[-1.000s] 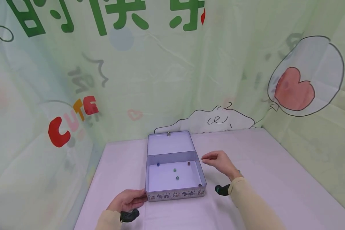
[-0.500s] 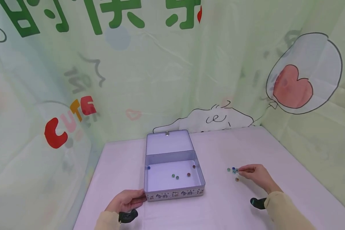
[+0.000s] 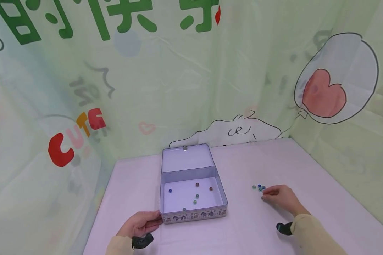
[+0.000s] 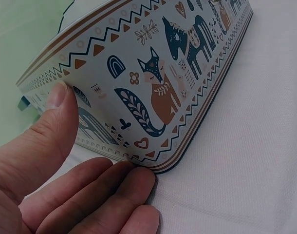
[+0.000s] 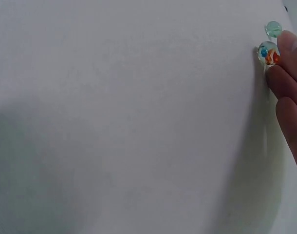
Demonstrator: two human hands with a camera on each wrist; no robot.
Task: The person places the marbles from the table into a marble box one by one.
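An open tin box (image 3: 194, 215) with an animal pattern stands on the table, several marbles (image 3: 197, 196) scattered on its floor. My left hand (image 3: 142, 223) rests at its front left corner. In the left wrist view, the thumb (image 4: 58, 114) lies against the patterned wall and the slightly bent fingers touch the bottom edge. Right of the box, my right hand (image 3: 282, 199) pinches a clear marble (image 5: 269, 52) with orange and blue inside, low over the table. A pale green marble (image 5: 273, 29) lies just beyond the fingertips.
Several loose marbles (image 3: 259, 186) sit together on the table near my right hand. The box's lid (image 3: 189, 159) is folded back toward the printed curtain (image 3: 178, 88), which encloses the table (image 3: 140, 184) at the back and both sides.
My right hand has moved right, from beside the box to the loose marbles, and now holds the orange-blue one. Marbles inside the box have rolled about. The left hand stays at the corner.
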